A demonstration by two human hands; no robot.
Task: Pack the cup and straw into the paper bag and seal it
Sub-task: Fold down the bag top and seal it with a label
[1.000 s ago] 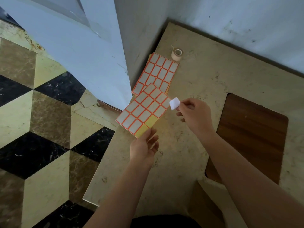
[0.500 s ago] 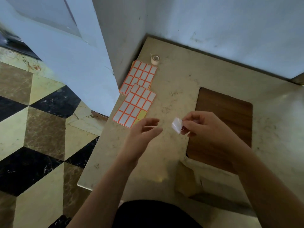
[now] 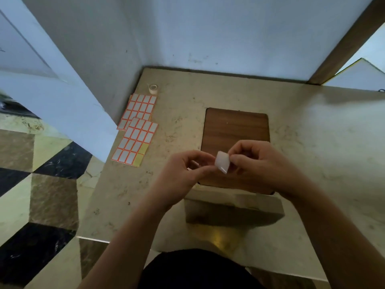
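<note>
Head view showed the small white rectangular sticker label [image 3: 222,162] pinched by the right hand [image 3: 258,163], the left hand [image 3: 187,170] curled, fingertips touching it; the folded brown paper bag [image 3: 233,207] lay directly below both hands.

1. The worktop [image 3: 312,142] is bounded at the rear by a wall [image 3: 229,38] and at the left rear by a second wall [image 3: 100,59].
2. The left rear corner is occupied by two label sheets [image 3: 135,138] and a tape roll [image 3: 153,89].
3. Bare surface is seen to the right of the wooden inset [image 3: 236,126].
</note>
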